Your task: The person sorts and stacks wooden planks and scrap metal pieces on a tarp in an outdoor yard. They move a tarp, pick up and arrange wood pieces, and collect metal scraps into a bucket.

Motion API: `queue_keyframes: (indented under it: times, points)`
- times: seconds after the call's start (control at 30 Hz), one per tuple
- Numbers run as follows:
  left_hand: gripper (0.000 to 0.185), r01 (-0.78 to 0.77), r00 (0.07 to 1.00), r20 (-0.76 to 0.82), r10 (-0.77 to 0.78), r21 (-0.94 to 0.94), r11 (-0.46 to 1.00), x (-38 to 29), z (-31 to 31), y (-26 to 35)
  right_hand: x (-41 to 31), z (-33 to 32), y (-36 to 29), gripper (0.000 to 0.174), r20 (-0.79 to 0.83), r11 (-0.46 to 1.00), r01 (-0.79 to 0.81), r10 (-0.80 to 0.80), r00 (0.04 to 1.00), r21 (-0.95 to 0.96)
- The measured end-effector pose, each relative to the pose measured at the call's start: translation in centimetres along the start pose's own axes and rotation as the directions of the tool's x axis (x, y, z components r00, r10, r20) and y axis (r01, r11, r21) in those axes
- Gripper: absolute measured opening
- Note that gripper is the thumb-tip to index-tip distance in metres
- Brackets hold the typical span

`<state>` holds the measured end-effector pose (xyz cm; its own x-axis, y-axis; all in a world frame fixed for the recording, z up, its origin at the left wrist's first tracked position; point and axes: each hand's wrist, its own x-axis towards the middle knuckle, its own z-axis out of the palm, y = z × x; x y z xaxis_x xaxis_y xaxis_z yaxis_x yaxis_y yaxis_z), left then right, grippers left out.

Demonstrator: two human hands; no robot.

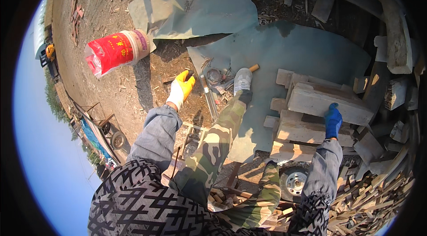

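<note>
My left hand (181, 88), in a white glove with yellow-coated fingers, is over the dirt with a small dark object (189, 73) between its fingertips; what that is cannot be told. My right hand (333, 120), in a blue glove, grips the near side of a thick wooden block (320, 100), thumb on its face. That block lies on top of a stack of rough wooden pieces (300, 131). Between the hands, a shoe (243, 79) rests on a grey-green sheet (267, 52), beside a short wooden handle (254, 67).
A red bag covers part of a white bucket (140, 44) at the left. Long metal-looking bars (209, 97) lie near the left hand. Timbers (397, 35) crowd the upper right, and split wood (370, 199) is heaped at the lower right. A wheel (295, 182) stands below the stack.
</note>
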<state>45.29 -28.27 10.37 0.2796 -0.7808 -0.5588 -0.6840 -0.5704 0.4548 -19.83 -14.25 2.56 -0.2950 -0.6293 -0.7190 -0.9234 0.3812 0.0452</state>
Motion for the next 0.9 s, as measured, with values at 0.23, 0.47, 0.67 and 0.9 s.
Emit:
queue_keyframes:
  times: [0.23, 0.47, 0.67, 0.9]
  points:
    - [0.029, 0.383, 0.886, 0.163, -0.434, 0.268, 0.884, -13.8, -6.3, -13.3, 0.0, 0.5, 1.2, 0.033, 0.071, 0.950, -0.139, 0.124, 0.990, 0.279]
    - [0.028, 0.320, 0.889, 0.277, -0.365, 0.195, 0.927, -17.4, -2.6, -10.2, -0.3, -1.5, -0.8, 0.075, 0.118, 0.841, -0.303, 0.280, 0.953, 0.448]
    - [0.033, 0.279, 0.918, 0.271, -0.289, 0.075, 0.957, -16.3, -4.5, -11.9, 0.7, -1.5, -1.3, 0.052, 0.147, 0.903, -0.273, 0.236, 0.961, 0.333]
    - [0.028, 0.353, 0.929, 0.116, -0.352, 0.008, 0.936, -34.1, -17.3, -22.8, 0.4, -2.2, -1.4, 0.035, -0.066, 0.983, -0.057, 0.069, 0.995, 0.172]
